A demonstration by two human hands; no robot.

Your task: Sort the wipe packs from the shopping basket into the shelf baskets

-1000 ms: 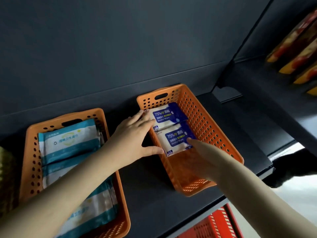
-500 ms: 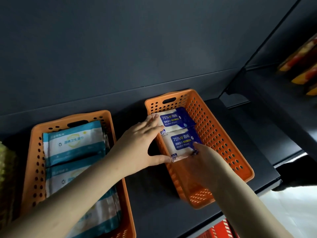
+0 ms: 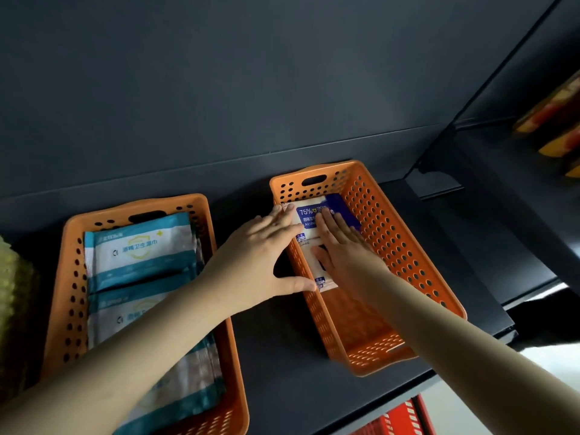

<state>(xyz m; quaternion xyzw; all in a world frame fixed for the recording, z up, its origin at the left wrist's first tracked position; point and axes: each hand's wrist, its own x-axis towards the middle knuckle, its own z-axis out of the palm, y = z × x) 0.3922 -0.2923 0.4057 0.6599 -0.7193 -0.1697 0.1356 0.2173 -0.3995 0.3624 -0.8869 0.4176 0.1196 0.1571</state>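
Far left: yellowish bundle [image 3: 12,293], blurred, at the frame edge.
Left shelf basket [image 3: 67,277]: orange, filled with teal wipe packs [image 3: 141,249] lying flat.
Left hand [image 3: 254,262]: fingers straight and spread along the left wall of the right shelf basket [image 3: 408,246], thumb against that wall; gripping nothing.
Right shelf basket: orange, on the dark shelf [image 3: 282,356], alcohol wipe packs [image 3: 309,215] at its far end.
Right hand [image 3: 345,249]: flat, palm down, fingers straight, pressing on the alcohol wipe packs; nothing clasped.
Bottom right: red shopping basket [image 3: 398,419], below the shelf edge.
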